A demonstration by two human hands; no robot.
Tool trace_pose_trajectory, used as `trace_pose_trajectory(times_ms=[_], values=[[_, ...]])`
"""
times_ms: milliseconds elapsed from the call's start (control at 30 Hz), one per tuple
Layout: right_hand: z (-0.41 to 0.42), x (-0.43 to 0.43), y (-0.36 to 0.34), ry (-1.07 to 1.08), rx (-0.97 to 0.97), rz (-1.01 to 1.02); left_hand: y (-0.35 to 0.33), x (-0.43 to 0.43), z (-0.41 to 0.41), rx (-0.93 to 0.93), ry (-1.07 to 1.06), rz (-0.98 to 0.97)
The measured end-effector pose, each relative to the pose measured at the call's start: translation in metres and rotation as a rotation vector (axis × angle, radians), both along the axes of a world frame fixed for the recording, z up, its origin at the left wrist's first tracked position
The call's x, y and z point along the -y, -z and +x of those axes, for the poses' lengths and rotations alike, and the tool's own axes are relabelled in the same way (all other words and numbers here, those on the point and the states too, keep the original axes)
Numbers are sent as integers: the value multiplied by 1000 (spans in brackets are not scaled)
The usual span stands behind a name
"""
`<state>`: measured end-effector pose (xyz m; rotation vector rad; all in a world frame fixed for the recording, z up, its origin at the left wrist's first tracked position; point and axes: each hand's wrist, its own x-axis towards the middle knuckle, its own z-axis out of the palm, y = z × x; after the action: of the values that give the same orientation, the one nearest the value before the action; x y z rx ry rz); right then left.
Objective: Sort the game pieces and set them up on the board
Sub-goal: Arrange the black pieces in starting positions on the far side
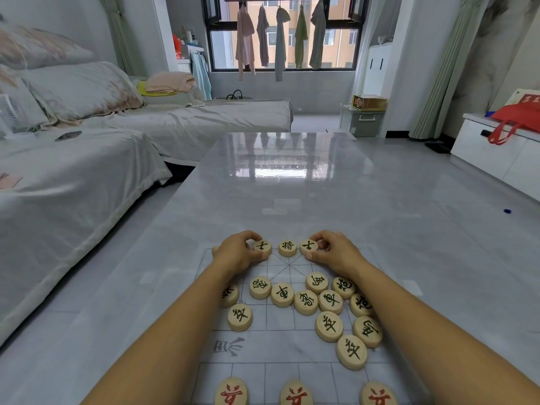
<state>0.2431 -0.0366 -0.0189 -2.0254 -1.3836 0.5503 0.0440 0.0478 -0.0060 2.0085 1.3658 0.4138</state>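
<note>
As far as the head view shows, item one is a set of round wooden game pieces, pale discs with black or red characters on top, lying on a thin printed board (pixel 274 358) spread over a glossy grey table (pixel 292 185). Judged handling: light, rigid, smooth-rimmed, likely to slide on the slick sheet; best taken by the rim between thumb and fingertips, or nudged flat. Placed: general piece (pixel 287 248) at the centre of the far row, flanked by left advisor piece (pixel 262 247) and right advisor piece (pixel 309 247). Unplaced: black pieces (pixel 306 302) in a loose cluster mid-board, some touching; three red pieces (pixel 295 394) in a row at the near edge. Left hand (pixel 238 254): arm extended forward, wrist low, grip pinching the rim of the left advisor piece. Right hand (pixel 336 252): mirrored pose, grip pinching the right advisor piece, fingers curled over its far side, thumb at the near rim.
</note>
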Motion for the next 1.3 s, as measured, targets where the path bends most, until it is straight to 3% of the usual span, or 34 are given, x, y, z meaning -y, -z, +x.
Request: trace_pose_trajectory(times_ms=[1300], values=[[1,-4,2,3,-16,13,6,-1,7,-86,-40,69]])
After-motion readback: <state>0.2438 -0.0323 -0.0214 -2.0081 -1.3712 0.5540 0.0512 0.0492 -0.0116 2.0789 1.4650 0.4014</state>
